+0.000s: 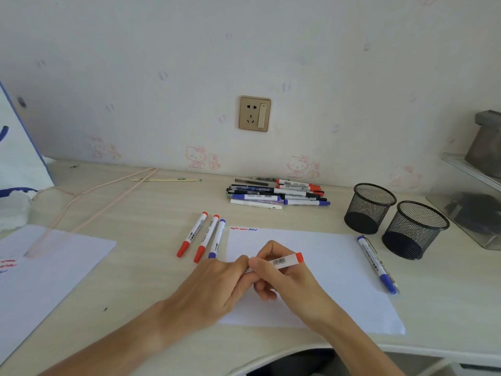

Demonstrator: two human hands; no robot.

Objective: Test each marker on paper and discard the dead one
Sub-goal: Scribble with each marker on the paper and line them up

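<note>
Marker [284, 261], red-ended, lower centre of frame over paper [325, 267]: barrel pinched in right hand [287, 280] grip, near end enclosed by left hand [217, 283] fingers. Best uncapped with straight pull, barrel steadied, then tried beside squiggles [243, 229] at sheet's upper left.

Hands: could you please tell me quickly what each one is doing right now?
Left hand: fingers grip the near end of the white red-ended marker.
Right hand: fingers curled round the same marker's barrel.

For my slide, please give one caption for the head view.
Both hands hold a red-ended marker over the test paper.
</note>
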